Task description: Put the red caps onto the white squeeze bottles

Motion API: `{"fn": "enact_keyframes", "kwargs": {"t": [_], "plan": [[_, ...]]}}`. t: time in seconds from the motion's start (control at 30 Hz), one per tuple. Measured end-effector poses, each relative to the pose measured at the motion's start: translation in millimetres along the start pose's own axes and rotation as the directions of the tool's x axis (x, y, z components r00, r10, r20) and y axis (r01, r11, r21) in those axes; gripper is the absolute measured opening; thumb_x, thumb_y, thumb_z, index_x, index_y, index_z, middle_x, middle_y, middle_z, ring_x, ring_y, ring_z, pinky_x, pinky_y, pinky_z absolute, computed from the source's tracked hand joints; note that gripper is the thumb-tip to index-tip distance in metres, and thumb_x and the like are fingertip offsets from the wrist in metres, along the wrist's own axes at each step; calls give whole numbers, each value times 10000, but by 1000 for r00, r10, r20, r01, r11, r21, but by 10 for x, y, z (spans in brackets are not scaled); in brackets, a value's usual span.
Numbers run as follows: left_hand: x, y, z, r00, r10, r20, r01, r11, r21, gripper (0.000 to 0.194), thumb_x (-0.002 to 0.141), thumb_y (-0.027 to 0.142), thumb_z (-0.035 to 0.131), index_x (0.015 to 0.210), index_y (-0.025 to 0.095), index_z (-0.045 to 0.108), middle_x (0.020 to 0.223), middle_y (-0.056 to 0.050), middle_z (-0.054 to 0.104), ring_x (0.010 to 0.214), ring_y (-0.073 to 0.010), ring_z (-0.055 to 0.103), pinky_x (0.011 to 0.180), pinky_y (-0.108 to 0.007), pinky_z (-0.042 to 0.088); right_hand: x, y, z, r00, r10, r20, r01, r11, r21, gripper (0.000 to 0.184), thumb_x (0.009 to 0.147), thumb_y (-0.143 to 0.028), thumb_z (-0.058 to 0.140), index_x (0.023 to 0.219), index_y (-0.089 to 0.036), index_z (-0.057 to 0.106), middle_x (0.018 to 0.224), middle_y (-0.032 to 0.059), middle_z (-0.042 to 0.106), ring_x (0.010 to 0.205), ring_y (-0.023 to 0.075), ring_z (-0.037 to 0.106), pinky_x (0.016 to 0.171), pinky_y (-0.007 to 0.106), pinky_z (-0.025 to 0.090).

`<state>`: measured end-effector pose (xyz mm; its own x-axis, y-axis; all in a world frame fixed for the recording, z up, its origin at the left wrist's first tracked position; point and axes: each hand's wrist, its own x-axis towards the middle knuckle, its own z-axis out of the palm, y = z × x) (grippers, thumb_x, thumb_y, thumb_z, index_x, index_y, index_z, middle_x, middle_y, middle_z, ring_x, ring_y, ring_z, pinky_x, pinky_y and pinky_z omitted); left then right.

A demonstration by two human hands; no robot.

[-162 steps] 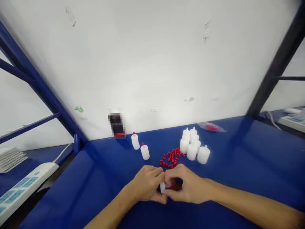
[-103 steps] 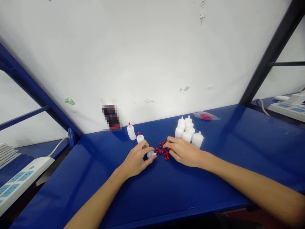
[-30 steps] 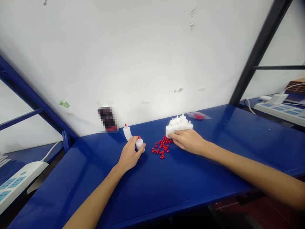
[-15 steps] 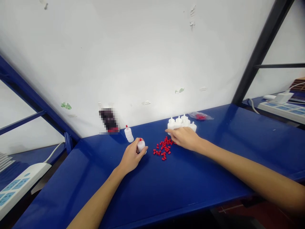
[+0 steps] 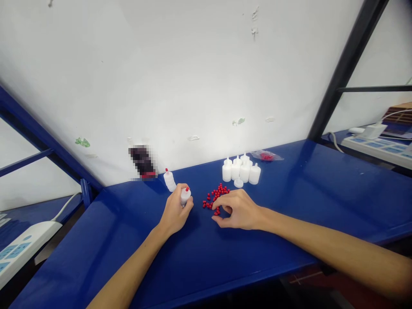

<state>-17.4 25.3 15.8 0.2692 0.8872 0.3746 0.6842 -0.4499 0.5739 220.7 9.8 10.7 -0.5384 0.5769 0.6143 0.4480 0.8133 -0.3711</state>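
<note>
The left hand (image 5: 175, 210) is wrapped around a bottle (image 5: 185, 196), upright with a red tip; another bottle (image 5: 169, 181) stands just beyond, farther left. The right hand (image 5: 240, 210) is at the near right edge of the loose red caps (image 5: 216, 196), thumb and forefinger a narrow gap apart. White bottles (image 5: 244, 172) cluster beyond it, near a bag (image 5: 267, 156) at the far right

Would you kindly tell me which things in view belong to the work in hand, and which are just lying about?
Seemingly in use:
red-tipped bottle in the left hand
loose red caps by the right hand
bare-tipped white bottles

Seemingly lying about:
left power strip
right power strip
bag of red pieces, perhaps spares
</note>
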Motion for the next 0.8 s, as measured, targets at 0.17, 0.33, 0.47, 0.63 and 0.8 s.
{"fn": "enact_keyframes", "kwargs": {"t": [0.17,0.33,0.47,0.63,0.8], "plan": [[-81,187,19,963,249,104,-267,937,227,126,838,226,486,964,213,476,874,-22,569,731,-179,553,682,-295,426,8,-129,-52,996,83,35,-80,995,-63,193,875,-344,560,902,-171,640,887,50,628,682,145,551,598,259,396],[-146,290,113,900,331,285,-418,841,343,87,823,292,523,863,217,501,760,-19,611,635,-188,580,563,-281,382,48,-176,-61,969,34,245,-5,993,-119,268,1010,-363,406,927,-172,575,856,35,634,690,149,551,614,271,380],[-166,285,130,839,417,351,-522,800,298,105,852,283,496,775,212,483,656,-6,609,534,-161,560,492,-266,319,21,-137,-22,934,-121,337,183,970,-159,311,1040,-309,342,864,-173,560,787,24,623,648,142,519,614,279,365],[-160,388,33,767,457,451,-565,814,136,97,845,258,518,765,208,495,659,11,620,506,-132,533,503,-258,342,9,-65,6,877,-422,228,473,843,-258,390,1037,-277,308,744,-179,547,695,34,570,639,160,469,594,304,330],[-130,420,-38,772,486,410,-605,759,240,130,860,283,506,752,211,494,630,9,588,507,-137,532,489,-264,325,50,-73,18,862,-484,151,507,833,-220,399,1043,-266,284,724,-187,511,674,33,531,627,161,440,615,307,345]]}}
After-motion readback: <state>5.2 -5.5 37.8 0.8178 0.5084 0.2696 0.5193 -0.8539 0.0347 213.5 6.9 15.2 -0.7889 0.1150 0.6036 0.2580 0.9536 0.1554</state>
